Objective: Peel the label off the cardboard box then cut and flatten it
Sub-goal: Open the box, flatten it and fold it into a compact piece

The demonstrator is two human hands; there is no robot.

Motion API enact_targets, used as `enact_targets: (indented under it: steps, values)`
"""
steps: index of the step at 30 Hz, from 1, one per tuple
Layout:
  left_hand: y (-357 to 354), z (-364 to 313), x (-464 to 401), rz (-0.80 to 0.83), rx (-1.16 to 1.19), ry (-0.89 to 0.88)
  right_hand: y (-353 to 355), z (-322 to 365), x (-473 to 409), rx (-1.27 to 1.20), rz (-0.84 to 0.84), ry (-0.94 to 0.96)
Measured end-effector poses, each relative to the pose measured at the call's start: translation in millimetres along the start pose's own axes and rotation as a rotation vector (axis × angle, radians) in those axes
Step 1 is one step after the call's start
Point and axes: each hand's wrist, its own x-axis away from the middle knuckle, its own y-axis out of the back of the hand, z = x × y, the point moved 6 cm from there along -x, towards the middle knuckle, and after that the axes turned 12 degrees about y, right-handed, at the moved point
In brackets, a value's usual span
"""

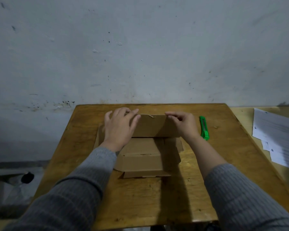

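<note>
The left hand [119, 126] lies flat, fingers spread, on the cardboard box [150, 144] mid-table. The right hand [183, 124] pinches its top flap. A green knife [204, 127] lies at 3 o'clock.

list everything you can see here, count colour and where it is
cardboard box: one, brown, partly opened, middle of the table
utility knife: one, green, on the table right of the box
table: one, yellow-brown wood, against the wall
papers: several sheets, white, on the surface at far right
wall: one, pale grey, marked, behind the table
left hand: one, fingers spread on the box's raised flap, grey sleeve
right hand: one, pinching the flap's top edge, grey sleeve
</note>
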Motion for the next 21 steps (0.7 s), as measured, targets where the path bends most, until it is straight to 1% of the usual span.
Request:
enact_targets:
  steps: [2,5,7,11,15,17,19,21]
  values:
    - [4,-7,-3,0.082,0.014,0.064,4,3,13,-0.012,0.006,0.004]
    - [-4,-13,-1,0.346,-0.051,0.163,6,3,35,-0.036,0.023,-0.021]
    - [-10,-11,5,0.471,-0.095,0.203,7,3,49,-0.039,0.036,-0.032]
    - [-21,-7,30,0.576,-0.083,0.198,5,-5,70,-0.011,0.081,-0.071]
    - [-36,0,56,0.645,0.001,0.188,-2,-13,88,0.121,0.147,-0.046]
    - [-46,3,68,0.673,-0.038,0.124,-7,-18,99,0.222,0.168,-0.011]
    - [-56,5,78,0.697,-0.101,0.046,-15,-25,110,0.324,0.233,0.01]
    - [-65,8,87,0.732,-0.145,0.022,-23,-32,119,0.397,0.298,0.042]
